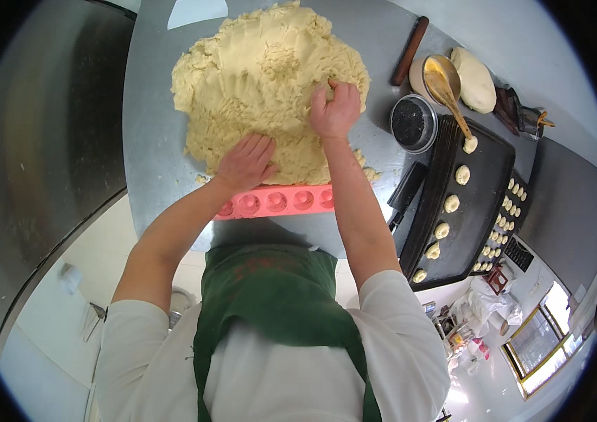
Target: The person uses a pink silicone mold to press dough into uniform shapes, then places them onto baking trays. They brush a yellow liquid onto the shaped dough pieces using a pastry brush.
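Note:
A large crumbly mound of pale yellow dough (256, 79) covers much of the metal worktable before me. My left hand (245, 162) lies palm down on the dough's near edge, fingers extended and thumb apart. Farther off, at the mound's right side, my right hand (336, 109) has its fingers curled into the dough; its fingertips are partly hidden. Between my forearms a pink mould (276, 201) with a row of round cavities lies along the near side of the dough. My forearms hide its ends. Dough crumbs are scattered at the mound's right edge.
To the right lie a wooden rolling pin (410, 51), a metal bowl of dark seeds (413, 124), a pot (418, 79) with a brush (448, 97) across it, and a black-bladed scraper (407, 185). Dough pieces sit on a black baking tray (480, 205). A smooth dough lump (473, 80) rests behind.

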`<state>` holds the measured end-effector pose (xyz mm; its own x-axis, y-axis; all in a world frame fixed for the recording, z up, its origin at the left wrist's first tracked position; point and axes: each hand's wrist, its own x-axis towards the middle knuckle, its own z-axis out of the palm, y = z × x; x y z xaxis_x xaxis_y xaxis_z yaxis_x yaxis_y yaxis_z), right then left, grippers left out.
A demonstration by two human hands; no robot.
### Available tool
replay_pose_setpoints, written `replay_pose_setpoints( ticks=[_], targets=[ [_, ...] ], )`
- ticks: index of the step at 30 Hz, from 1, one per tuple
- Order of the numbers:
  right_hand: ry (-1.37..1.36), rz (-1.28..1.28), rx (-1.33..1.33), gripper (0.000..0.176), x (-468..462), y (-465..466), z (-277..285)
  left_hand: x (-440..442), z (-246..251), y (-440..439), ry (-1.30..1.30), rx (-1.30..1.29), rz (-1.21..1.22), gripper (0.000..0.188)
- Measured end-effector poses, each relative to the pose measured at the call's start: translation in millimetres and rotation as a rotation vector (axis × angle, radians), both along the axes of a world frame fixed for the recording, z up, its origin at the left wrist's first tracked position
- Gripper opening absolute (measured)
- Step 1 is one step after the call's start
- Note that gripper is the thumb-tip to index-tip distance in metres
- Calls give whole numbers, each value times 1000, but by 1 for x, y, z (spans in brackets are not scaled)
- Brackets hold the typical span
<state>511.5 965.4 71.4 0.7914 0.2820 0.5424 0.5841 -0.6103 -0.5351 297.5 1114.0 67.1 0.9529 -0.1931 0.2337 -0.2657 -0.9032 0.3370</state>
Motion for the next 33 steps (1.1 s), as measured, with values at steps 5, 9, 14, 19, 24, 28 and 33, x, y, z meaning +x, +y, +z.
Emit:
replay_pose_setpoints(
  ticks=[5,9,14,19,24,28,33],
  targets=[
    [801,-198,165,31,9,-9,13,18,-1,-3,55,-48,73,30],
    [801,-72,589,31,-26,-68,30,16,11,-8,242,-214,311,29],
    [819,-171,13,41,-119,-178,48,-44,33,-28,-34,-875,678,25],
    [194,-49,-420,48,-173,-212,29,-135,23,-42,95,-642,702,16],
    [334,-266,-443,59,-132,-199,11,-160,-3,-27,-11,-191,419,22],
    [330,-96,-748,73,-117,-179,-4,-155,12,-21,-93,-185,349,29],
    [349,-101,-650,79,-118,-172,-11,-120,26,-28,376,-95,629,34]
  ],
)
